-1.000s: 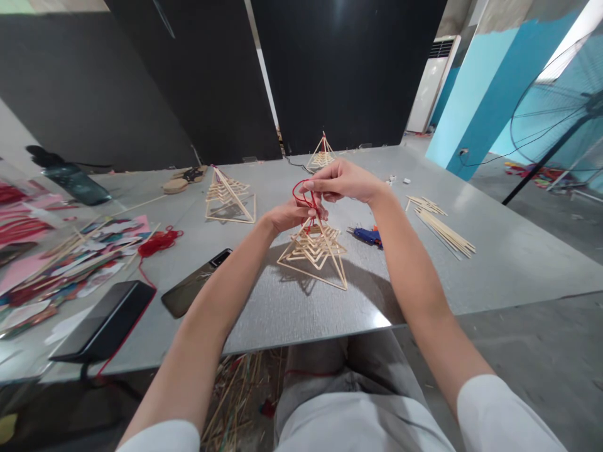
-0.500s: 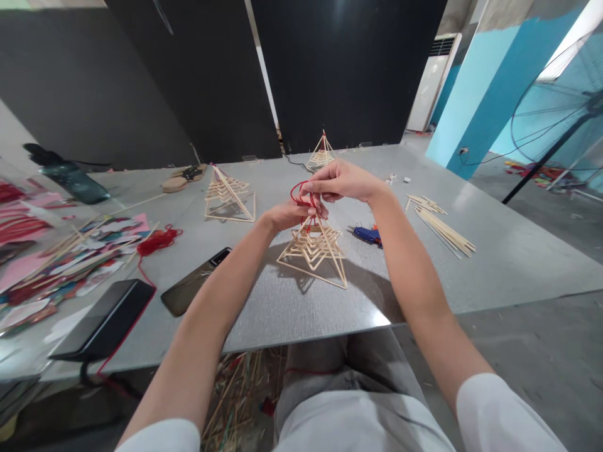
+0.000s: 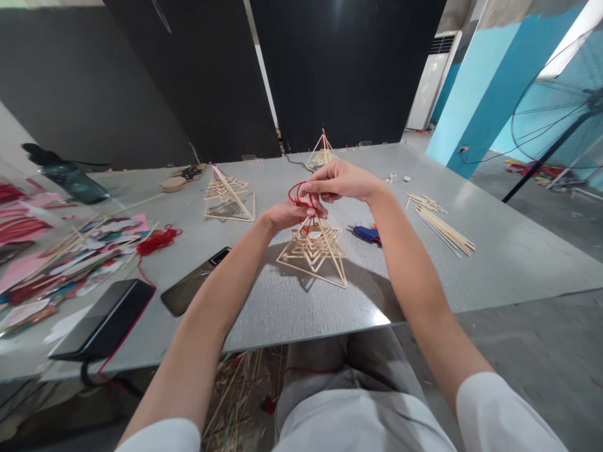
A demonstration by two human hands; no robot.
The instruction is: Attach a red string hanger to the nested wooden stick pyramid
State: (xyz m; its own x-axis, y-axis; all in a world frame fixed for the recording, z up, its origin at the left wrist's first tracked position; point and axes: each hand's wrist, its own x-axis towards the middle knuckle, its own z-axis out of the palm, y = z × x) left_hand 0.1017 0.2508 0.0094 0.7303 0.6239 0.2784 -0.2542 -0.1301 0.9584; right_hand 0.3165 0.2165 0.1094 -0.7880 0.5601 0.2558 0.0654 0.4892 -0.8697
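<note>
A pyramid of thin wooden sticks [image 3: 315, 254], with nested V-shaped layers, stands on the grey table in front of me. Red cord [image 3: 298, 193] loops round the fingers above its peak, and strands hang down inside the frame. My left hand [image 3: 288, 215] is at the peak from the left, its fingers closed on the cord; its fingertips are partly hidden. From the right, my right hand [image 3: 340, 181] pinches the red cord just above my left fingers. A blue glue gun [image 3: 366, 234] lies right of the pyramid.
Two more stick pyramids [image 3: 230, 194] [image 3: 322, 152] stand farther back. Loose sticks [image 3: 445, 231] lie right. At left are a phone [image 3: 193, 282], a black box-shaped device [image 3: 103, 320], red yarn [image 3: 159, 240], paper scraps and a bottle [image 3: 70, 176]. The table's front edge [image 3: 306, 341] is near my lap.
Both hands and the loop of red cord have shifted very slightly left. The pyramid stands in the same place.
</note>
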